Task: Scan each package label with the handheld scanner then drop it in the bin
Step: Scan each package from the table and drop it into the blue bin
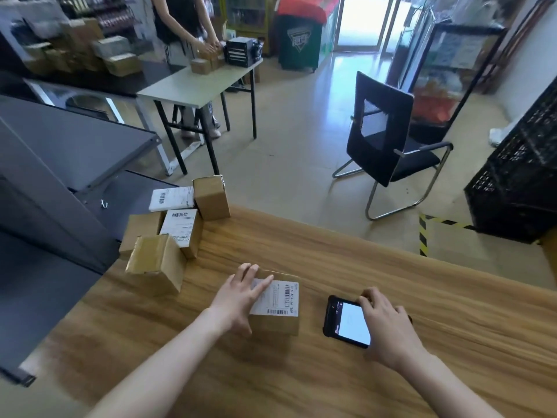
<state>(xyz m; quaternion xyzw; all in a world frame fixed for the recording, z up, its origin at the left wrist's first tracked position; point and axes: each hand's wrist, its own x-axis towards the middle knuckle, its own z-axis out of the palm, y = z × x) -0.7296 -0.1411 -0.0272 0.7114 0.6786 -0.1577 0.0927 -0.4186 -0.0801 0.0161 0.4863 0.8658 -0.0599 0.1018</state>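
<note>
Wooden table (331,260), near edge to far.
- Left hand (238,297): fingers straight, flat on the label (280,297) atop a small cardboard box (277,322) at table centre.
- Right hand (388,324): fingers curled round the far right edge of the scanner (346,321), which lies flat, screen lit, just right of the box.
- Pile of boxes (156,263): far left corner, some labelled.
- Chair (382,131), black crates (518,188): on the floor beyond.

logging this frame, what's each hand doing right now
Left hand: open, fingers flat on the labelled package.
Right hand: grips the handheld scanner.
</note>
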